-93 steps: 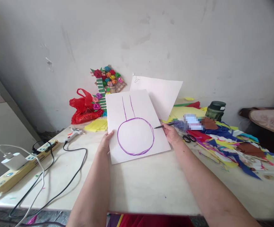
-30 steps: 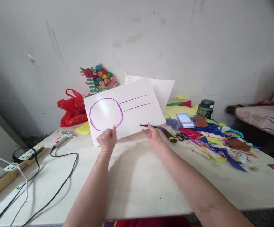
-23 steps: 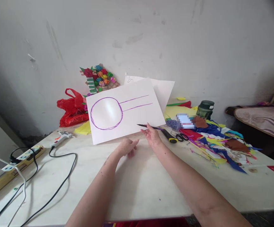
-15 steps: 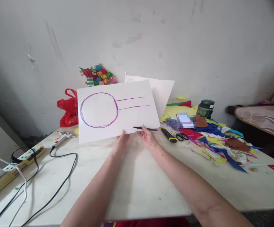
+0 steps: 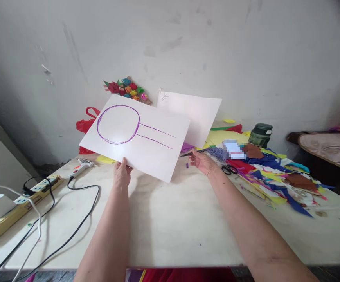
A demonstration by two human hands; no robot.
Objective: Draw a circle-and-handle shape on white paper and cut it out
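My left hand (image 5: 123, 172) grips the lower edge of a white sheet of card (image 5: 155, 160), thumb in front and fingers behind. The card is tilted, its right end lower, and bears a purple oval with two roughly parallel lines running right from it. My right hand (image 5: 202, 161), apart from the card, pinches a dark marker pen (image 5: 195, 152) whose tip points left. Just below that hand's fingers a small purple cap (image 5: 187, 165) shows, touching or near them. Another white sheet (image 5: 196, 113) stands upright behind the card, leaning toward the wall.
Right of my right hand lie black scissors (image 5: 229, 169), grey-blue yarn (image 5: 216, 153), a blurred phone (image 5: 234, 150), a green bottle (image 5: 260, 136) and paper scraps (image 5: 284, 180). At left are a glue gun (image 5: 80, 168), cords and a power strip (image 5: 37, 192). Paper flowers (image 5: 128, 89) and a red bag (image 5: 85, 125) stand behind.
My left hand has moved left with the card, which now tilts down to the right. My right hand has let go of the card and moved right with the pen.
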